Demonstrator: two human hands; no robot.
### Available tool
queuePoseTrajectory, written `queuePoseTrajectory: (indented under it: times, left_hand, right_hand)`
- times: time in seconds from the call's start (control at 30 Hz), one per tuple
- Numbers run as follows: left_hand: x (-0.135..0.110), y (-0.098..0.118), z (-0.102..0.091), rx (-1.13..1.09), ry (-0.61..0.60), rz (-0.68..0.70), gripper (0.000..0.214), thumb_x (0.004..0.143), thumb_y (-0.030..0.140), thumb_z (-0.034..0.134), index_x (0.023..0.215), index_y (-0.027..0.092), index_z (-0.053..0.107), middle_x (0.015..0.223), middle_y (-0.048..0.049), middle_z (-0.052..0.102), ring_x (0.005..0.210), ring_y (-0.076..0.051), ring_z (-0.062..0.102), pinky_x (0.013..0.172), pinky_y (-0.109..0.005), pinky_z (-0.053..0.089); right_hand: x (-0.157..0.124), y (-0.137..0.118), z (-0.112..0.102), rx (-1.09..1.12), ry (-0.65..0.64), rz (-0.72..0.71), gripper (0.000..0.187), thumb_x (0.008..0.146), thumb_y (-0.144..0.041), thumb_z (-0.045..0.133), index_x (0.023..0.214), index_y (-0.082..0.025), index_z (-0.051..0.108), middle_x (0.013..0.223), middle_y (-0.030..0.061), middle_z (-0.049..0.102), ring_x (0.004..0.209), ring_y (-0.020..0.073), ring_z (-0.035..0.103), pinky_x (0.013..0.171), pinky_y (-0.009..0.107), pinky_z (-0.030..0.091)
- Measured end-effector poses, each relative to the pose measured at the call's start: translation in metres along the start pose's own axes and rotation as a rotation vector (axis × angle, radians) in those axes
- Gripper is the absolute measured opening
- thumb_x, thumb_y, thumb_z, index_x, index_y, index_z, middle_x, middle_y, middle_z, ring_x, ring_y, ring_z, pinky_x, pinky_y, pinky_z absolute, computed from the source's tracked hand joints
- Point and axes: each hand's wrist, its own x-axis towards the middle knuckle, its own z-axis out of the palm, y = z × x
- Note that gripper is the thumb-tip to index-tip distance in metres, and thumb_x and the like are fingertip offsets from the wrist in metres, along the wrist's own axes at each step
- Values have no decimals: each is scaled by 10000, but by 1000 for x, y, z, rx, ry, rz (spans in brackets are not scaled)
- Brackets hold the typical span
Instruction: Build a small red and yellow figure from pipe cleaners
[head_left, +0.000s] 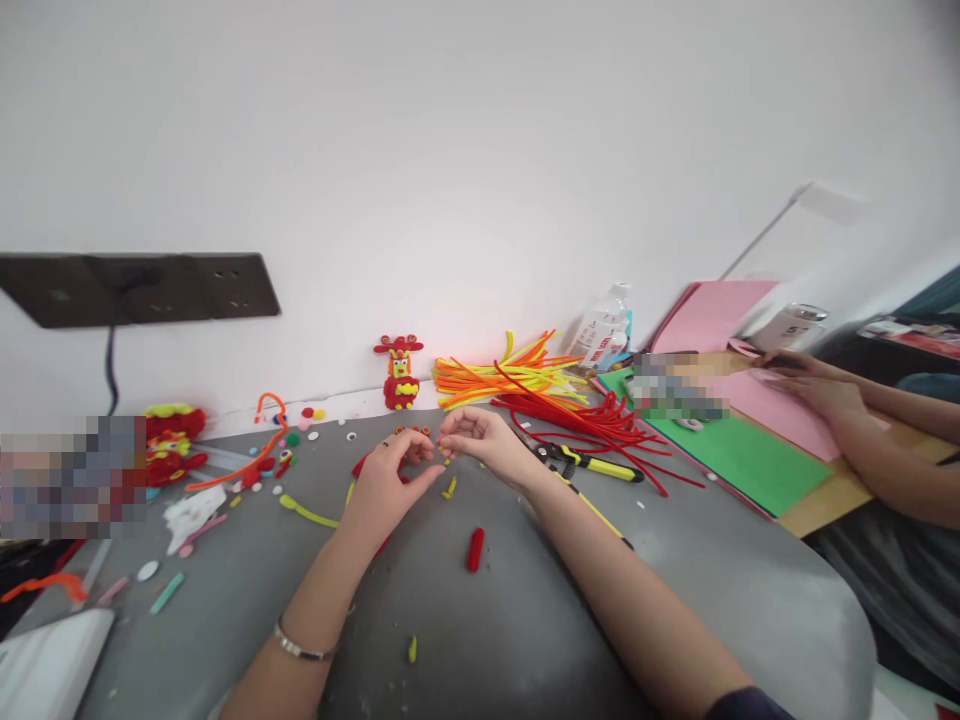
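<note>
My left hand and my right hand meet over the grey table, fingers pinched together around a tiny piece I cannot make out. A short yellow pipe-cleaner bit lies just below them. A red fuzzy roll lies nearer to me. Yellow-handled pliers rest just right of my right hand. A small red and yellow pipe-cleaner figure stands at the wall behind my hands.
Bundles of orange, yellow and red pipe cleaners lie at the back right. Green and pink sheets lie under another person's hands at right. Pompoms, googly eyes and scraps are scattered at left.
</note>
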Motion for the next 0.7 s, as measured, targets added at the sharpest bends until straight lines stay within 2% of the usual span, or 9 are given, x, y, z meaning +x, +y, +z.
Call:
queuePoseTrajectory:
  times: [0.37, 0.53, 0.7]
  left_hand:
    - [2, 1, -4, -23, 104, 79, 38, 807, 186, 644, 793, 214, 622, 807, 2, 644, 737, -145, 608, 706, -250, 465]
    - [3, -1, -2, -129, 95, 38, 32, 808, 213, 658, 778, 201, 660, 879, -27, 651, 756, -146, 602, 669, -245, 458]
    - [5, -4, -4, -299, 85, -44, 94, 781, 270, 698, 737, 187, 699, 886, -49, 658, 729, -149, 589, 647, -255, 459]
  right_hand:
    - [2, 12, 20, 55, 38, -51, 346, 644, -388, 837, 746, -177, 582, 659, -42, 620, 582, 91, 553, 578, 225, 449]
    - [2, 12, 19, 38, 46, -71, 367, 645, -406, 840, 700, -172, 562, 619, -42, 605, 546, 84, 529, 535, 213, 414]
    - [1, 13, 15, 178, -39, -51, 318, 695, -364, 825, 844, -175, 618, 665, -42, 634, 561, 74, 561, 565, 199, 455]
